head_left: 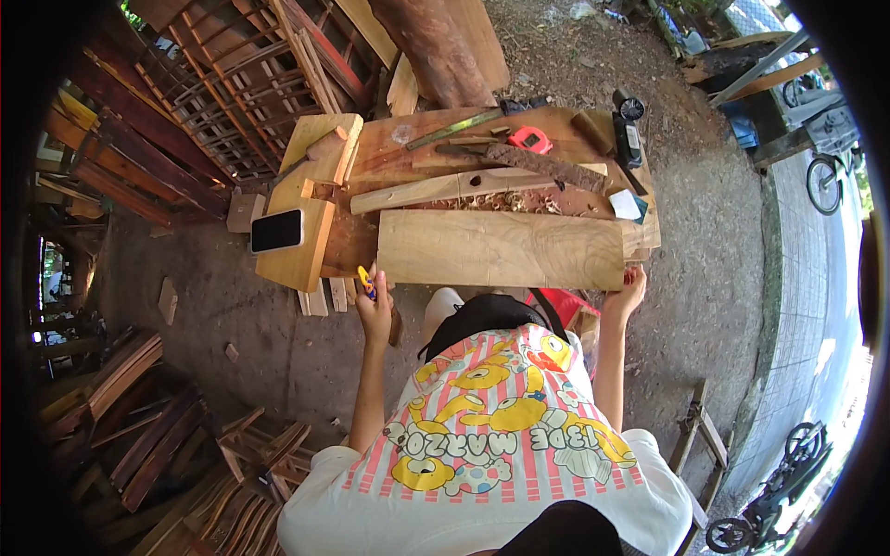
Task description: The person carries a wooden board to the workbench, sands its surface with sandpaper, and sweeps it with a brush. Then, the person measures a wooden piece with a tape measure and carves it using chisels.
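Note:
A wide, pale wooden board [501, 248] lies along the near side of the workbench, its grain showing on top. My left hand [376, 310] is closed around a small yellow-and-blue tool [367, 282], with the thumb by the board's near left corner. What kind of tool it is I cannot tell. At the opposite end, my right hand [628, 295] grips the board's near right corner; a bit of red shows by its fingers, too small to name. Just beyond the board lies a narrower wooden piece [426, 192] with a dark knot, among curly shavings [519, 201].
The wooden workbench [371, 148] carries a red tape measure [531, 140], a mallet [320, 151], a phone [277, 231], a white paper [626, 204] and a dark power tool [629, 139]. Stacked timber [139, 167] stands left; a wooden frame [702, 435] sits lower right.

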